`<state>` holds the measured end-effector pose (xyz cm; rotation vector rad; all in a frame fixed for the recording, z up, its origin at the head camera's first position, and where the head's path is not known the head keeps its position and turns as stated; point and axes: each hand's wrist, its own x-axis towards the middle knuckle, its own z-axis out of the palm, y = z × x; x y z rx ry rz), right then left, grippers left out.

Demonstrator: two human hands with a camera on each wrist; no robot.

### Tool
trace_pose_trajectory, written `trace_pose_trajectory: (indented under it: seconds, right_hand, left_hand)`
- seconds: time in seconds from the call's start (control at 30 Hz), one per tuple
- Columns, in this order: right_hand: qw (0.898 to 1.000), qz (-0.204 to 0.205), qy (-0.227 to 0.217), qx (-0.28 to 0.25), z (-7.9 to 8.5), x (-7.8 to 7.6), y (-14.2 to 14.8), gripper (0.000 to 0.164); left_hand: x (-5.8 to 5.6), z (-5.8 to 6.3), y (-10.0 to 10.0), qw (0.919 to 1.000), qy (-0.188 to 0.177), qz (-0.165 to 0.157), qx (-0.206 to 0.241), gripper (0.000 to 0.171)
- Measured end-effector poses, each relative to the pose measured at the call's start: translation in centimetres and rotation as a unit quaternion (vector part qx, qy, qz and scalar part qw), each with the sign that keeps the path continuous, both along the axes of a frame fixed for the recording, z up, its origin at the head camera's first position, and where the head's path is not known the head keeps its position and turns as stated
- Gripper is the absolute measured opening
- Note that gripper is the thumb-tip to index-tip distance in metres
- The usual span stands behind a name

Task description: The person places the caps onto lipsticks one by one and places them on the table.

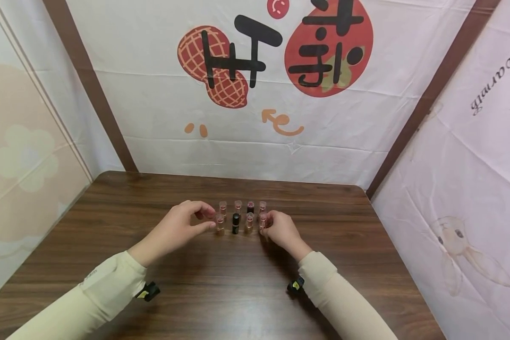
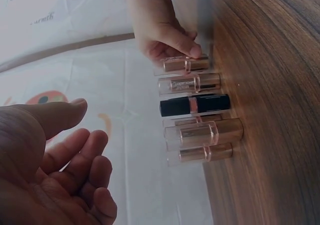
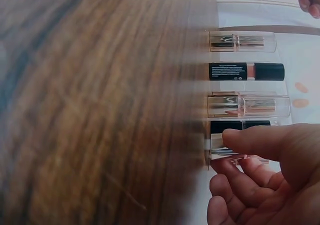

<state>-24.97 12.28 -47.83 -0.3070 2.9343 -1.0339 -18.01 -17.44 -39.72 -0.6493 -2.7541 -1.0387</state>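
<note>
Several lipsticks stand upright on the table in two short rows, most with clear caps and gold bases. At the right end of the front row, my right hand [image 1: 284,232] pinches a clear-capped lipstick [image 1: 262,220] between thumb and fingers; the right wrist view shows the thumb across its base, hiding part of it. My left hand [image 1: 174,231] is beside the left end, thumb and fingers apart and loosely bent, holding nothing. Nearest to it is another clear-capped lipstick [image 1: 220,224]. A black lipstick [image 1: 235,224] stands in the front row, and a second dark one [image 1: 250,207] behind.
The brown wooden table [image 1: 221,293] extends around the lipsticks on all sides. A white printed cloth [image 1: 153,104] hangs behind its far edge, with more printed cloth [image 1: 459,198] to the right. Both wrists carry small black devices [image 1: 296,285].
</note>
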Motion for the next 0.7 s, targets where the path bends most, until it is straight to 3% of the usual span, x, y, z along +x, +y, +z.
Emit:
trace_pose_trajectory:
  seconds: [0.43,0.7]
  right_hand:
    - [1.000,-0.016,-0.022,0.006,-0.1,0.0,0.0,0.023]
    - [0.999,-0.014,-0.021,0.038,-0.1,0.6,0.8,0.038]
  left_hand:
    - [0.1,-0.8,0.0,0.9999,-0.005,0.000,-0.009,0.024]
    - [-0.1,-1.8,-0.3,0.9982,0.019,0.009,-0.055,0.029]
